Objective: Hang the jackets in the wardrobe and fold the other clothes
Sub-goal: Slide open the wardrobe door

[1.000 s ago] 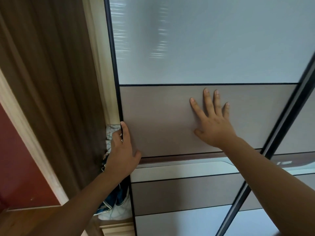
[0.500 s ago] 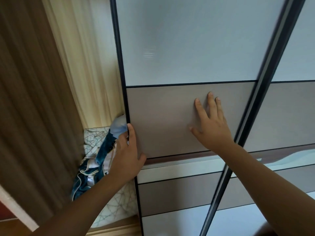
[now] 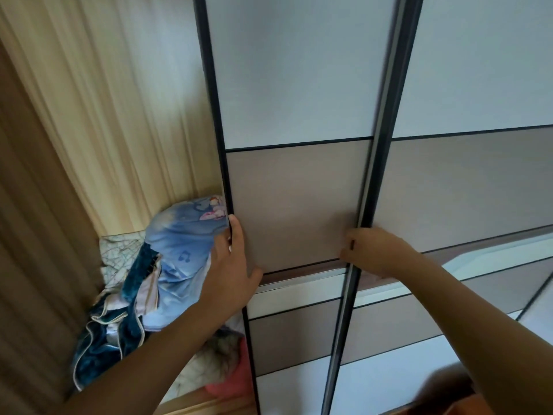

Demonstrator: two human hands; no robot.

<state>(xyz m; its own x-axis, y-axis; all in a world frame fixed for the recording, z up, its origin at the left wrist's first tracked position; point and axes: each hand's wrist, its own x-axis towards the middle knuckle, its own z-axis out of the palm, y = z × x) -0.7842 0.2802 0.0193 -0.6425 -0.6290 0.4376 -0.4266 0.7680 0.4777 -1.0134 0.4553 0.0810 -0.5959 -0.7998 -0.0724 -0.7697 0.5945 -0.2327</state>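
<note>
Nearest the lens, two bare forearms rise from the bottom edge. A blurred orange-brown patch (image 3: 443,393) sits low right; can't tell what it is. The left hand (image 3: 230,265) grips the left edge of the sliding door (image 3: 293,205), with the index finger straight up the dark trim and the thumb splayed out on the taupe panel. Its other fingers hook behind the edge and are mostly hidden. The right hand (image 3: 371,250) is level with it, fingers curled tight together round the upright frame strip (image 3: 380,145) where this door meets the second door (image 3: 466,187); can't tell which door owns the strip. Both doors carry white and taupe bands split by thin dark lines. Left of the gripped edge the wardrobe stands open, the gap running across to a brown wood-grain side panel (image 3: 30,235). The clothes heap (image 3: 155,295) fills the lower part of that gap and crowds right up to the door edge. A light blue garment (image 3: 185,235) lies on top, soft and crumpled, with a pink cartoon print and small music notes, touching the back of the left hand. A dark teal garment (image 3: 98,354), velvety with pale piping, spills down the left side. Underneath are a white cloth with thin lines (image 3: 116,253), a grey furry patch (image 3: 218,351) and a coral-pink piece (image 3: 227,387). Above the heap the opening is free up to the top of view. Furthest back is a cream, vertically streaked surface (image 3: 104,100).
</note>
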